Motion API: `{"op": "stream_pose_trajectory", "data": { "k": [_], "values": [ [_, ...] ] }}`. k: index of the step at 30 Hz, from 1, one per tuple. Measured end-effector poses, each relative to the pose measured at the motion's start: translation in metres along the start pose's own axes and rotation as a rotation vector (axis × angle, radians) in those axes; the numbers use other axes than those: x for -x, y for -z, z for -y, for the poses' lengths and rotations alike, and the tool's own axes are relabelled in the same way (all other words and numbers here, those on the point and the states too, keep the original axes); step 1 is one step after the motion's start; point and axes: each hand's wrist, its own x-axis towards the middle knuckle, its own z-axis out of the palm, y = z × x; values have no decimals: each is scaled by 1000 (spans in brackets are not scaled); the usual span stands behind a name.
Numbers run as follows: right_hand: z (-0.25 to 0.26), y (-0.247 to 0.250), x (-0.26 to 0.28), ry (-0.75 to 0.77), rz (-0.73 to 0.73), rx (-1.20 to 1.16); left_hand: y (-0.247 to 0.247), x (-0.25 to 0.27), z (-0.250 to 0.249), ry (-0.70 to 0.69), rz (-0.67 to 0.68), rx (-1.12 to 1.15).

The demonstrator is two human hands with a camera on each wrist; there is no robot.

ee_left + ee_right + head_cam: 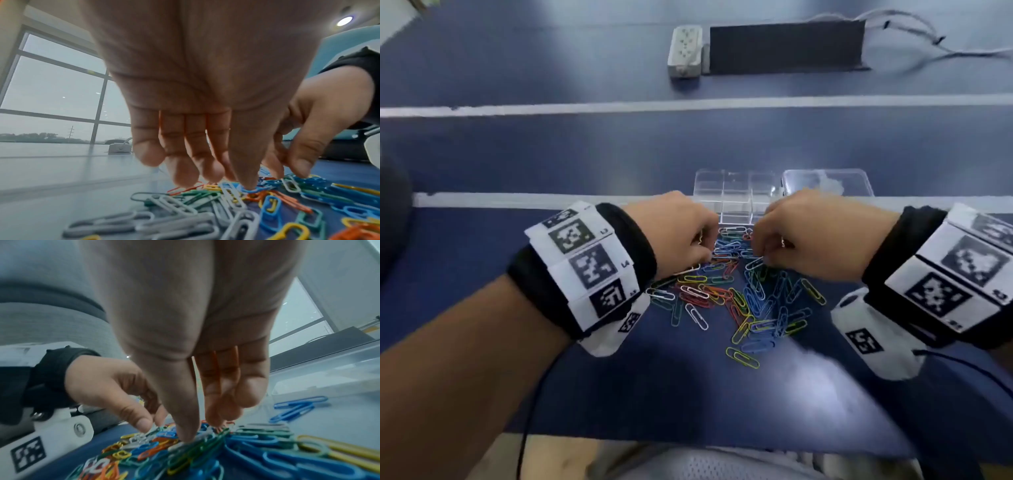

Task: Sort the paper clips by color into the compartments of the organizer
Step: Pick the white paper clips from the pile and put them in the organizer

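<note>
A loose pile of paper clips in blue, green, yellow, orange, red and white lies on the blue table in front of me. Just behind it stands the clear organizer, its compartments showing nothing inside. My left hand reaches down onto the pile's far left. In the left wrist view the left hand has fairly straight fingers, and its thumb tip touches a blue clip. My right hand reaches onto the far right of the pile. The right hand rests its thumb tip on green and white clips.
The organizer's clear lid lies open to its right. A white power strip and a black mat with cables sit at the far side of the table. White lines cross the table top.
</note>
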Motion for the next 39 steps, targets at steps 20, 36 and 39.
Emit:
{"op": "stream_pose_trajectory", "data": {
  "k": [20,36,39],
  "values": [
    [0,12,2,-200,-175,-133,4,-7,-13,190,20,-2],
    [3,-6,-19,-275,-156,-2,8,2,-2,179,10,311],
    [-1,-3,-15,-243,-145,-54,10,4,-3,168,-23,346]
  ]
}}
